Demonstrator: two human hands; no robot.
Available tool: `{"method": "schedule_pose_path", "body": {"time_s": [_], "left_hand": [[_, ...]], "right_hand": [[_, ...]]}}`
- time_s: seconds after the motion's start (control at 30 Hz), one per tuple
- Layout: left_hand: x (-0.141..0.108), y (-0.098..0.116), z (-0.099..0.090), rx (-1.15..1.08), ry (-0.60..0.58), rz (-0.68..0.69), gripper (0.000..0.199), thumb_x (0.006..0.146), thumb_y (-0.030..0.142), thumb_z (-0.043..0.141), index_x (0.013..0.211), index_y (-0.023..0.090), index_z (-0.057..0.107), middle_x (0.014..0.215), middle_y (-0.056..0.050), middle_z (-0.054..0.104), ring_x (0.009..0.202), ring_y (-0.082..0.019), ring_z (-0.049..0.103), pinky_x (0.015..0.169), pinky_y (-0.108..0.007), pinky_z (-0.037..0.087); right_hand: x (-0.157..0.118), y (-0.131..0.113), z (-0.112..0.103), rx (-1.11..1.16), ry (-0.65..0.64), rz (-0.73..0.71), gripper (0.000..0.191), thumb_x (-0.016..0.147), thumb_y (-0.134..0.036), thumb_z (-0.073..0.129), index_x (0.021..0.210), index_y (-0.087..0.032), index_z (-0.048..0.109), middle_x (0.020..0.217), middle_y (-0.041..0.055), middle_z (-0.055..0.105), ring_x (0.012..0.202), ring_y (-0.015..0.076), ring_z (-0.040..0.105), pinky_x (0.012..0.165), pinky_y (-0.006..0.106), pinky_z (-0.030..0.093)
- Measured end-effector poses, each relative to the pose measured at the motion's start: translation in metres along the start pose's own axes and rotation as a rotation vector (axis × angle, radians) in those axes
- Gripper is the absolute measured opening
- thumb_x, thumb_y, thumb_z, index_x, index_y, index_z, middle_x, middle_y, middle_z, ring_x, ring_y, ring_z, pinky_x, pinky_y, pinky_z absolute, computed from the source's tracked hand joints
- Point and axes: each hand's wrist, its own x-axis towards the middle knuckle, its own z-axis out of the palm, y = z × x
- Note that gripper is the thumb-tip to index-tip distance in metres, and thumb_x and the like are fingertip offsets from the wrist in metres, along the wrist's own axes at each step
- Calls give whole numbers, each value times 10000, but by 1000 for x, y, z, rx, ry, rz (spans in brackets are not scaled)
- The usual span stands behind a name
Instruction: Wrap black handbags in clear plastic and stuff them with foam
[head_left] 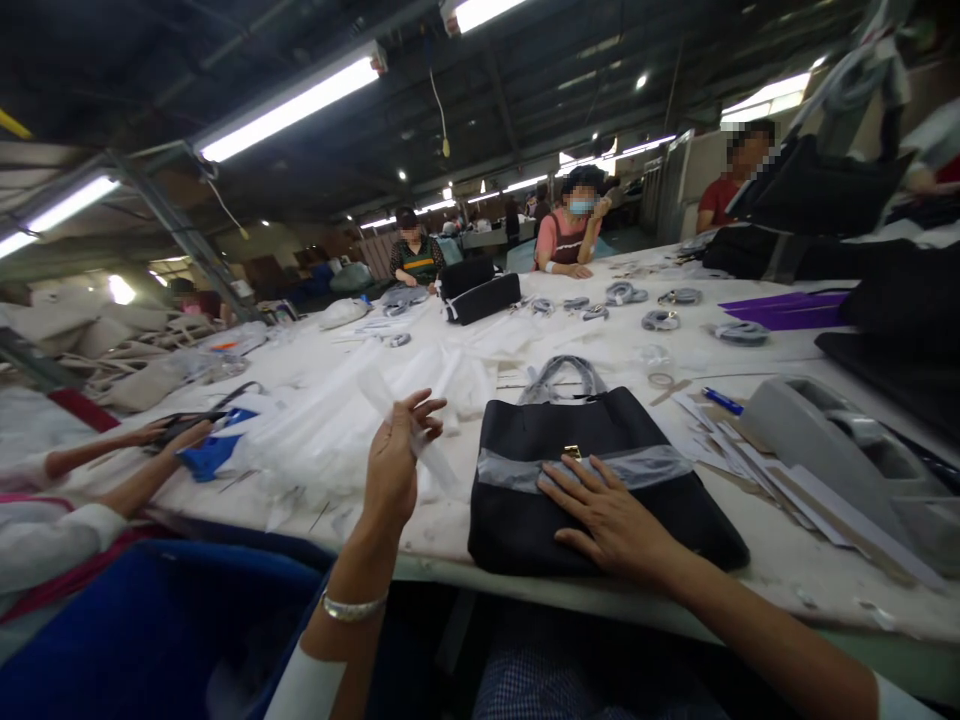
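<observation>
A black handbag (525,520) lies flat at the table's front edge, its wrapped handles (564,376) pointing away from me. Across its middle runs a band of clear plastic film (517,468), just below a small gold clasp (573,452). My right hand (611,515) rests flat on the bag and the film, fingers spread. To the left of the bag, my left hand (397,455) is raised with a thin translucent strip (435,462) pinched between thumb and fingers. White wrapping sheets (315,430) are heaped behind and left of that hand.
A grey tape dispenser (847,450) stands at the right beside paper strips (780,480) and a blue pen (723,401). Coiled straps (660,320) and another black bag (480,290) lie farther back. A blue bin (150,620) is at lower left; a co-worker's hands (184,435) work nearby.
</observation>
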Motion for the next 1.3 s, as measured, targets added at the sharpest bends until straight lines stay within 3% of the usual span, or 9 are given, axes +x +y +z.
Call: {"method": "schedule_pose_path", "body": {"time_s": [0.13, 0.3, 0.53, 0.7, 0.87, 0.97, 1.07, 1.2, 1.3], "left_hand": [[1, 10, 23, -111, 13, 8, 459, 967, 496, 443, 1268, 178, 580, 1285, -138, 629, 1160, -231, 613, 1012, -409, 451], [-23, -13, 85, -94, -51, 50, 463, 994, 472, 399, 1335, 194, 544, 1310, -100, 623, 1271, -225, 540, 1132, -422, 334], [-48, -74, 144, 599, -328, 164, 400, 1015, 339, 335, 1269, 207, 615, 1317, -54, 623, 1285, -220, 521, 1168, -437, 298], [-53, -98, 144, 781, -449, 165, 399, 1013, 316, 343, 1342, 240, 554, 1344, -35, 603, 1290, -212, 516, 1180, -449, 279], [-42, -114, 132, 564, -570, 11, 447, 1015, 402, 327, 1339, 202, 560, 1359, -44, 591, 1272, -219, 534, 1104, -396, 407], [-38, -123, 125, 545, -629, -17, 463, 1013, 402, 328, 1341, 166, 554, 1350, -56, 597, 1264, -215, 543, 1098, -383, 417], [-43, -130, 123, 664, -668, 107, 421, 1011, 355, 343, 1362, 217, 532, 1394, -19, 560, 1328, -187, 478, 1156, -382, 345], [-51, -137, 125, 765, -701, 277, 411, 1007, 289, 356, 1399, 263, 475, 1428, 8, 523, 1367, -162, 426, 1189, -413, 286], [-53, -136, 124, 717, -655, 277, 405, 1015, 281, 335, 1393, 259, 477, 1428, 7, 524, 1356, -150, 439, 1184, -404, 302]], "right_hand": [[0, 4, 4, 11, 6, -13, 652, 894, -472, 583, 1487, -354, 339, 1531, 28, 372, 1424, 342, 285, 1153, 601, 170], [0, 2, 6, 8, 28, -10, 629, 893, -475, 581, 1472, -337, 378, 1520, 38, 396, 1409, 346, 314, 1148, 600, 186], [1, -1, 4, 25, 14, -31, 532, 901, -459, 572, 1400, -291, 499, 1444, 60, 506, 1396, 336, 337, 1158, 607, 150], [8, -5, 11, 140, 40, -116, 476, 951, -386, 489, 1397, -223, 510, 1345, 104, 595, 1348, 313, 415, 1170, 605, 115], [14, -7, 13, 254, 115, -168, 387, 908, -284, 546, 1255, -130, 623, 1286, 160, 624, 1257, 311, 507, 1087, 497, 377], [7, -10, 9, 302, 155, -229, 222, 911, -181, 507, 1001, -160, 709, 996, 105, 725, 982, 233, 646, 902, 375, 520], [-8, -11, -5, 296, 197, -217, 191, 932, -217, 519, 877, -184, 699, 789, 51, 713, 748, 175, 648, 723, 303, 543], [-34, 6, -30, 136, 383, -126, 184, 933, -188, 543, 1055, -190, 681, 991, 70, 734, 953, 192, 665, 912, 351, 519], [-47, 26, -39, -123, 322, -34, 342, 942, -223, 531, 1272, -164, 594, 1259, 118, 651, 1207, 256, 569, 1060, 455, 430]]}}
